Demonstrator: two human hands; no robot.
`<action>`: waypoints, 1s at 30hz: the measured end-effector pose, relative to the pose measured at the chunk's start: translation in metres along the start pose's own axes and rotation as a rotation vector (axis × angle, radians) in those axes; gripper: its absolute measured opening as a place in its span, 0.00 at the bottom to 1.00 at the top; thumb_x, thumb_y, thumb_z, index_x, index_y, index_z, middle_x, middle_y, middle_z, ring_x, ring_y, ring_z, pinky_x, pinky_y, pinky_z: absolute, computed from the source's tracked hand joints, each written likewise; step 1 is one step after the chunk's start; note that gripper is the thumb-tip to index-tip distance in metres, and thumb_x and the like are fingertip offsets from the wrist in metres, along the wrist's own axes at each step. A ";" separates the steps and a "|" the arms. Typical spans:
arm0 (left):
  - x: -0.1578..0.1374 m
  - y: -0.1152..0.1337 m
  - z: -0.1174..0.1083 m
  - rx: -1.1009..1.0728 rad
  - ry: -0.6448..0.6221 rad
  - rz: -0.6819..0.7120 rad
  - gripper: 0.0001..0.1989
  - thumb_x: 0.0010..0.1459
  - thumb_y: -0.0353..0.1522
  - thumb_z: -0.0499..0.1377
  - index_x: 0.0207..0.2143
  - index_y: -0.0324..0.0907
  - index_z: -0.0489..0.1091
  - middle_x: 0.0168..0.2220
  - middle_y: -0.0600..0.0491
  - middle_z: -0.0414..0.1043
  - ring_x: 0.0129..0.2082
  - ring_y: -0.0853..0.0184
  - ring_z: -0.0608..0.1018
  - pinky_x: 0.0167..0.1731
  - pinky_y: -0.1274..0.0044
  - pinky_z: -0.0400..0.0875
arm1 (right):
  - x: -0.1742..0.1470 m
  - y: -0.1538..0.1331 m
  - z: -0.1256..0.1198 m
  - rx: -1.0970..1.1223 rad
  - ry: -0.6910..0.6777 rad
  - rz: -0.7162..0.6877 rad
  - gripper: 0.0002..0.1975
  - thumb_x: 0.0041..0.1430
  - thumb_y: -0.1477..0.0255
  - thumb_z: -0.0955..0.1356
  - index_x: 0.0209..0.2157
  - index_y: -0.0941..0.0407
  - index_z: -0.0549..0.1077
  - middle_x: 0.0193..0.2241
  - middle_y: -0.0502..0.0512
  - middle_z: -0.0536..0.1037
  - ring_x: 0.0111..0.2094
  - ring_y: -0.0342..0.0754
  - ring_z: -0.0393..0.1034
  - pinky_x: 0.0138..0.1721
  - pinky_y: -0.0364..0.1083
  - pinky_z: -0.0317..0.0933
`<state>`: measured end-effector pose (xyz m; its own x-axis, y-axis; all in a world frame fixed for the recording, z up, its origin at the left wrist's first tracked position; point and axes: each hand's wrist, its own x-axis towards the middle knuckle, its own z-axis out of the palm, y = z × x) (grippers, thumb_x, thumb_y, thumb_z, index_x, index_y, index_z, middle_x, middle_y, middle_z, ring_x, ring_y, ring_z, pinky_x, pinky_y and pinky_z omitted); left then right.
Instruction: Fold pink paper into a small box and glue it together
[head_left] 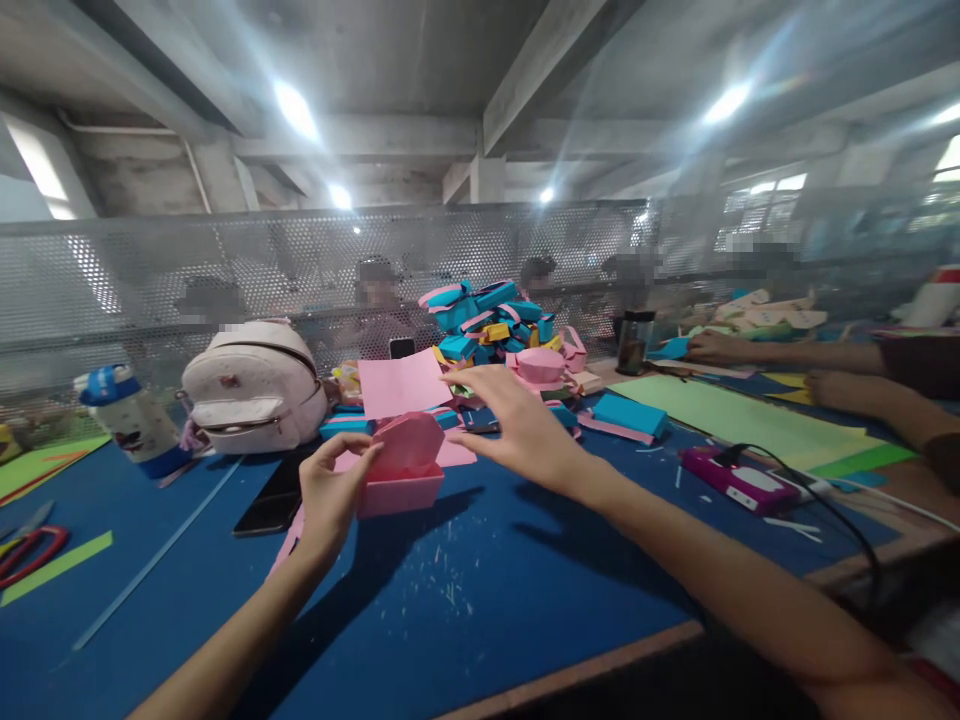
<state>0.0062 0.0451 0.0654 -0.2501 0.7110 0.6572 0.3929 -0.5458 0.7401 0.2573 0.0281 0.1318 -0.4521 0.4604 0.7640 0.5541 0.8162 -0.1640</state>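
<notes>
My left hand (331, 492) pinches the left side of a small pink paper box (403, 492) between thumb and fingers, just above the blue table. The box's upper part is open, with a folded pink flap (411, 442) standing up inside. Behind it rises a flat pink paper panel (401, 385); whether it is joined to the box I cannot tell. My right hand (517, 425) is held to the right of the box, thumb and fingers spread apart. Its fingertips come close to the panel's right edge, and contact is unclear.
Blue and pink paper pieces are piled (487, 320) at the back. On the left are a white backpack (255, 390), a bottle (135, 420), a black phone (271, 495) and scissors (34, 550). To the right lie a purple power strip (739, 480), green sheets (735, 415) and another person's hands (847, 390).
</notes>
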 end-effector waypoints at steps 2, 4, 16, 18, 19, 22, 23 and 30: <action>-0.001 0.000 -0.001 0.011 -0.007 0.004 0.07 0.47 0.37 0.67 0.26 0.43 0.75 0.26 0.56 0.74 0.30 0.67 0.74 0.35 0.77 0.66 | 0.013 0.006 0.020 0.043 -0.060 -0.004 0.29 0.53 0.67 0.74 0.56 0.53 0.65 0.53 0.59 0.71 0.56 0.56 0.63 0.57 0.56 0.58; -0.002 -0.001 -0.001 0.020 -0.014 0.014 0.08 0.47 0.37 0.67 0.26 0.43 0.75 0.27 0.56 0.74 0.30 0.67 0.74 0.35 0.77 0.66 | 0.022 0.011 0.039 0.132 -0.113 0.041 0.28 0.51 0.69 0.75 0.53 0.55 0.68 0.49 0.58 0.74 0.52 0.54 0.66 0.54 0.54 0.60; -0.008 0.004 0.002 0.076 -0.023 0.073 0.08 0.48 0.38 0.66 0.26 0.43 0.75 0.26 0.54 0.75 0.30 0.65 0.75 0.37 0.74 0.68 | 0.023 0.017 0.076 0.628 -0.081 0.266 0.06 0.54 0.70 0.72 0.33 0.58 0.78 0.34 0.54 0.81 0.38 0.48 0.73 0.41 0.45 0.62; -0.009 0.003 0.002 0.082 -0.026 0.078 0.07 0.49 0.37 0.66 0.26 0.43 0.75 0.26 0.54 0.75 0.30 0.65 0.75 0.37 0.74 0.68 | 0.023 0.017 0.076 0.657 -0.081 0.276 0.06 0.53 0.70 0.72 0.33 0.58 0.78 0.33 0.54 0.81 0.38 0.48 0.73 0.42 0.46 0.62; -0.009 0.003 0.001 0.085 -0.028 0.081 0.07 0.49 0.37 0.66 0.26 0.43 0.75 0.27 0.54 0.75 0.30 0.65 0.75 0.37 0.74 0.68 | 0.023 0.017 0.077 0.666 -0.080 0.279 0.06 0.53 0.70 0.72 0.33 0.58 0.78 0.33 0.54 0.81 0.38 0.48 0.73 0.42 0.46 0.63; -0.010 0.002 0.000 0.091 -0.035 0.093 0.06 0.50 0.37 0.65 0.27 0.43 0.75 0.27 0.54 0.76 0.31 0.65 0.75 0.38 0.74 0.67 | 0.023 0.018 0.078 0.676 -0.075 0.290 0.07 0.52 0.70 0.72 0.32 0.59 0.79 0.33 0.54 0.81 0.38 0.48 0.74 0.43 0.46 0.63; -0.010 0.002 0.000 0.090 -0.039 0.098 0.06 0.50 0.36 0.65 0.27 0.43 0.75 0.28 0.54 0.76 0.32 0.64 0.75 0.39 0.74 0.67 | 0.023 0.018 0.078 0.677 -0.075 0.293 0.07 0.52 0.70 0.73 0.32 0.58 0.79 0.33 0.54 0.81 0.39 0.49 0.74 0.43 0.46 0.63; -0.012 0.005 -0.001 0.054 -0.087 0.141 0.04 0.53 0.34 0.64 0.28 0.44 0.75 0.29 0.54 0.76 0.33 0.64 0.76 0.39 0.73 0.68 | 0.022 0.020 0.079 0.658 -0.088 0.251 0.05 0.53 0.72 0.72 0.32 0.58 0.79 0.33 0.52 0.80 0.39 0.48 0.74 0.43 0.45 0.63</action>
<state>0.0104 0.0341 0.0613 -0.1123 0.6664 0.7371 0.4661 -0.6198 0.6313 0.2038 0.0820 0.0959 -0.4364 0.6662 0.6047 0.1245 0.7104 -0.6927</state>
